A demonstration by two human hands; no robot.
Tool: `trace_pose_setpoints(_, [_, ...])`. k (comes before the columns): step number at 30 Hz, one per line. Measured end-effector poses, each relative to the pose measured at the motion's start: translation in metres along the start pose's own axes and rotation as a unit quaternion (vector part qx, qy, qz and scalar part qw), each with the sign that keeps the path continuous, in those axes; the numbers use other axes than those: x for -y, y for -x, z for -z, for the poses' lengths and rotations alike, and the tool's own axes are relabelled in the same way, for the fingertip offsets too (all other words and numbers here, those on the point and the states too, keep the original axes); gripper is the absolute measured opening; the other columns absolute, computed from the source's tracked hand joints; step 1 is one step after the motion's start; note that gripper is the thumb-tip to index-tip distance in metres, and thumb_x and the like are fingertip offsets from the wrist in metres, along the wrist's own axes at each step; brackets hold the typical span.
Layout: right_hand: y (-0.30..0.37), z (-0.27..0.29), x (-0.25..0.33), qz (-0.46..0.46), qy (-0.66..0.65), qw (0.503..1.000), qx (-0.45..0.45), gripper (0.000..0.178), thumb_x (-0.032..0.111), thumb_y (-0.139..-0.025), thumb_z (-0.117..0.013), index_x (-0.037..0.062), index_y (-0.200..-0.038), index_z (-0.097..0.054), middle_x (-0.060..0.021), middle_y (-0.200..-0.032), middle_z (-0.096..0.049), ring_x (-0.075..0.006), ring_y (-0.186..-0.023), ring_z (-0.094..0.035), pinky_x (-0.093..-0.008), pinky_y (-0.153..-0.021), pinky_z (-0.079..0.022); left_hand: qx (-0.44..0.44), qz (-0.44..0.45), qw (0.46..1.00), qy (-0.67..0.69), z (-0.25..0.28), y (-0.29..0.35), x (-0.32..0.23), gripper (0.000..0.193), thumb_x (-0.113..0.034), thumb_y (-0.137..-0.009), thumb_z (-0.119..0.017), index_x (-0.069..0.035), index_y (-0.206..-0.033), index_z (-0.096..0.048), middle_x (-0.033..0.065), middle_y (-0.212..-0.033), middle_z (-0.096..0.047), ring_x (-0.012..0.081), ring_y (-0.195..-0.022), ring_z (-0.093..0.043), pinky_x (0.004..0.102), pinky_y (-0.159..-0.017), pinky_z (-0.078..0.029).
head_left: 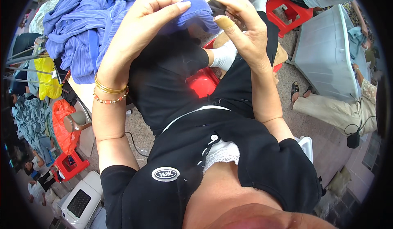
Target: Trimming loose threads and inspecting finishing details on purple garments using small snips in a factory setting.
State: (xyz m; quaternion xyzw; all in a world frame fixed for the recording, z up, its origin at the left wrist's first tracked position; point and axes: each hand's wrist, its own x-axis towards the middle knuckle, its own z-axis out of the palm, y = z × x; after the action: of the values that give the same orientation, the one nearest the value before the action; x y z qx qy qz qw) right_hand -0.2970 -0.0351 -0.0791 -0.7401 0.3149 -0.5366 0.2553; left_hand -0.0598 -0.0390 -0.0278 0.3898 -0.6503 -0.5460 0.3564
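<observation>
A blue-violet ribbed garment (77,28) lies heaped at the upper left, and one edge of it reaches across to my hands. My left hand (153,18) pinches that edge between thumb and fingers. Close to the cloth's right end is my right hand (247,32), its fingers curled and its thumb held towards the fabric. A yellowish cover (224,22) wraps the right thumb tip. Something dark shows between the right thumb and fingers; I cannot make out what it is. Gold bangles and a beaded bracelet (109,101) circle my left wrist.
The garment rests on a pale table (84,94). Red stools (288,14) stand nearby, and a large whitish bin (323,53) is at the right beside other people. On the left are a yellow bag (48,79), an orange bag (65,126) and heaped blue-grey cloth (30,118).
</observation>
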Motion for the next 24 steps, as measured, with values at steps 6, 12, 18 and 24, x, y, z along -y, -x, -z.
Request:
trace_pose_setpoints(6, [-0.004,0.010,-0.013,0.029,0.044,0.997,0.059,0.032,0.010,-0.082,-0.077,0.0061,-0.114,-0.071,-0.0013,-0.083,-0.055,-0.0088,-0.070,-0.055,-0.0222,-0.062,-0.045,0.026,0.006,0.998,-0.051,-0.003,-0.016,0.002,0.022,-0.021,-0.096,-0.063,-0.001,-0.103,-0.070,-0.0068,-0.088,-0.062,0.0003,-0.082,-0.052,0.0161,-0.074,-0.039])
trace_pose_setpoints(12, [-0.006,0.014,-0.022,0.047,0.007,0.995,0.092,0.031,0.010,-0.083,-0.075,0.0049,-0.114,-0.071,-0.0030,-0.079,-0.058,-0.0112,-0.073,-0.059,-0.0231,-0.065,-0.048,0.035,0.026,0.996,-0.076,-0.005,-0.021,-0.001,0.022,-0.020,-0.096,-0.063,0.000,-0.101,-0.070,-0.0063,-0.087,-0.062,0.0011,-0.081,-0.051,0.0172,-0.074,-0.039])
trace_pose_setpoints(18, [-0.006,0.014,-0.026,0.062,-0.008,0.993,0.099,0.032,0.009,-0.083,-0.074,0.0046,-0.114,-0.071,-0.0004,-0.077,-0.050,-0.0086,-0.068,-0.047,-0.0236,-0.058,-0.037,0.030,0.038,0.998,-0.048,-0.010,-0.019,-0.005,0.022,-0.019,-0.096,-0.062,0.000,-0.102,-0.070,-0.0061,-0.085,-0.061,0.0016,-0.080,-0.051,0.0172,-0.073,-0.039])
trace_pose_setpoints(24, [-0.008,0.015,-0.024,0.058,0.005,0.992,0.115,0.028,0.008,-0.083,-0.073,0.0036,-0.112,-0.072,-0.0003,-0.075,-0.050,-0.0083,-0.065,-0.048,-0.0236,-0.056,-0.037,0.029,0.045,0.997,-0.056,-0.009,-0.018,-0.004,0.023,-0.019,-0.096,-0.062,0.001,-0.103,-0.070,-0.0065,-0.084,-0.060,0.0013,-0.080,-0.050,0.0172,-0.073,-0.038])
